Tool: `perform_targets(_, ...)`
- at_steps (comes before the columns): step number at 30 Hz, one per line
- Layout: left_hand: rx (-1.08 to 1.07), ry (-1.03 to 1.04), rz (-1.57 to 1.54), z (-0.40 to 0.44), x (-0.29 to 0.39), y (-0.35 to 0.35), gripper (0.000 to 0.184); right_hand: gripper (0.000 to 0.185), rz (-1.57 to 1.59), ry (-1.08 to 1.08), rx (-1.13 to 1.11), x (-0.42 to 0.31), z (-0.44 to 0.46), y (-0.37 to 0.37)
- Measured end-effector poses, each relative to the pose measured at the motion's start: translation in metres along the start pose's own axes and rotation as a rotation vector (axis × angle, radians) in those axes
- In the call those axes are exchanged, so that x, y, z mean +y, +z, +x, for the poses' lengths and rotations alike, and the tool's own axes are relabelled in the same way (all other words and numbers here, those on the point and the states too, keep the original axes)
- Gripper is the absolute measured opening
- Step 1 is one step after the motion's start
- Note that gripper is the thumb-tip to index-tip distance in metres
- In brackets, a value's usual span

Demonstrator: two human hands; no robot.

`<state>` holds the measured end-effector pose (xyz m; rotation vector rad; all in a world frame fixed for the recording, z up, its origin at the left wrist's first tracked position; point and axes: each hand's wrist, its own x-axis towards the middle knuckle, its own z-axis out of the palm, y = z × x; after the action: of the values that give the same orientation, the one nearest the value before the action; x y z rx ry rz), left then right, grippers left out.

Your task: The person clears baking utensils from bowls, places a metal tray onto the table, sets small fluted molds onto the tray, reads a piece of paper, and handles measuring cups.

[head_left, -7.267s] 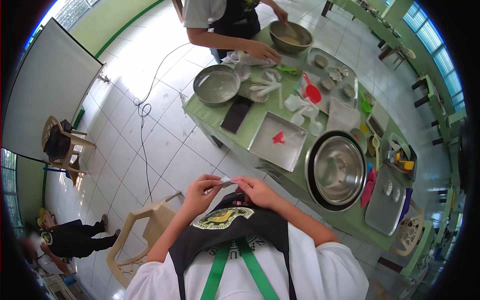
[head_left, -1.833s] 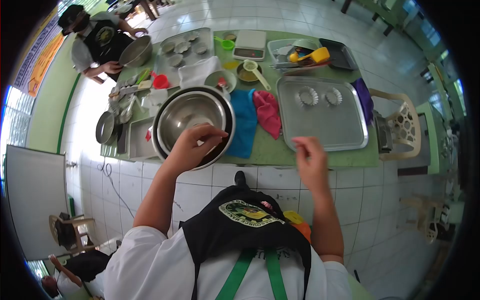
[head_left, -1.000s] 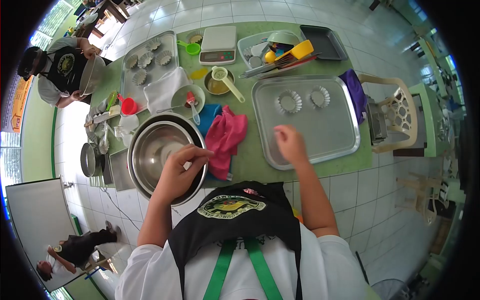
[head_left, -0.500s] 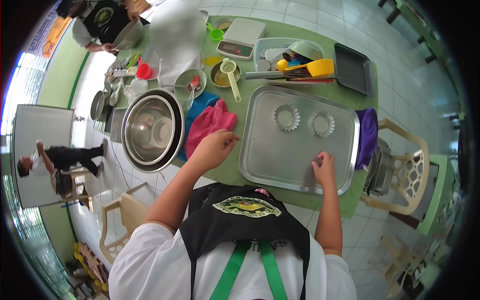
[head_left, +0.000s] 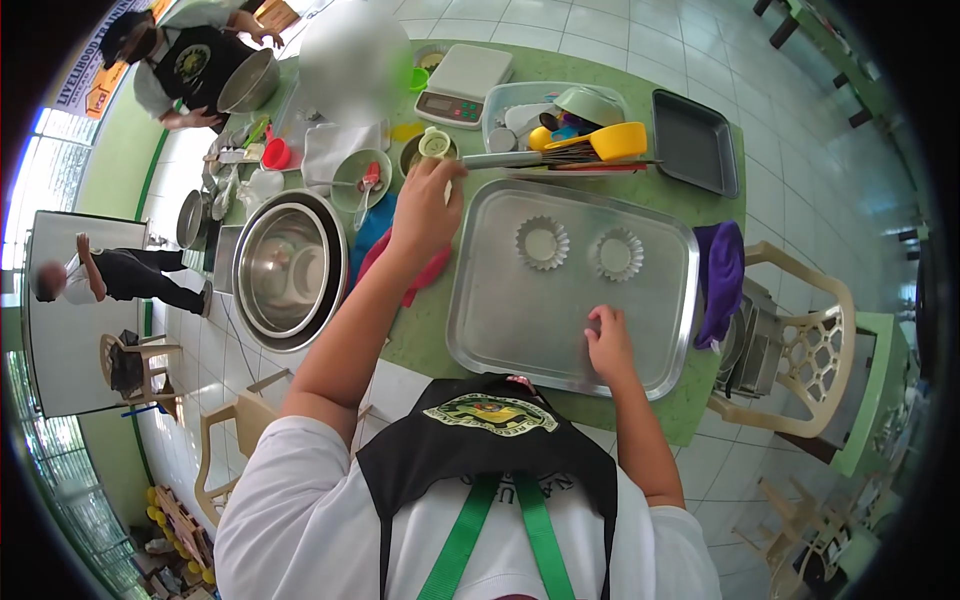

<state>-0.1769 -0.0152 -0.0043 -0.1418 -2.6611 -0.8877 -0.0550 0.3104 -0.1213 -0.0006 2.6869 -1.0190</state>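
My left hand reaches over the table, its fingers bent at the handle of a pale green strainer that rests on a small metal bowl. The hand covers most of that handle, so a grip cannot be made out. Over the lower right part of a large metal tray is my right hand, fingers curled but apart, holding nothing. Two fluted tins, one on the left and one on the right, sit on the tray. A pink cloth lies partly under my left forearm.
Nested steel bowls stand at the left. Behind the tray are a basin of utensils, a scale and a dark pan. A purple cloth hangs by the tray's right edge. A co-worker stands far left beside a bowl.
My left hand has moved forward from beside the pink cloth to the strainer. My right hand stays over the tray. The co-worker's hands have come off the bowl.
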Motion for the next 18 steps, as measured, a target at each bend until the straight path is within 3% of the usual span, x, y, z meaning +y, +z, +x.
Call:
perform_targets(2, 0.050, 0.111, 0.066, 0.025, 0.010, 0.012, 0.013, 0.025, -0.006, -0.027, -0.067, -0.006, 0.005, -0.003)
perform_targets(6, -0.082, 0.212, 0.038, 0.069, 0.012, 0.048, 0.017, 0.020, 0.100, -0.003, -0.095, -0.034, 0.041, -0.028)
perform_targets(8, -0.147, 0.257, 0.079, 0.088, 0.015, 0.066, 0.021, 0.017, 0.202, -0.094, 0.153, -0.065, 0.064, -0.054)
perform_targets(10, -0.171, 0.287, 0.049, 0.100, 0.013, 0.087, 0.028, 0.023, 0.194, -0.273, 0.301, -0.083, 0.092, -0.075)
perform_targets(13, -0.285, 0.212, 0.172, 0.112, 0.030, 0.098, 0.042, 0.031, 0.186, -0.259, 0.333, -0.101, 0.131, -0.096)
perform_targets(15, -0.281, 0.201, 0.199, 0.119, 0.024, 0.107, 0.043, 0.046, -0.055, -0.428, 0.538, -0.105, 0.160, -0.098)
perform_targets(18, -0.300, 0.151, 0.213, 0.133, 0.014, 0.108, 0.044, 0.062, -0.201, -0.377, 0.470, -0.107, 0.195, -0.097)
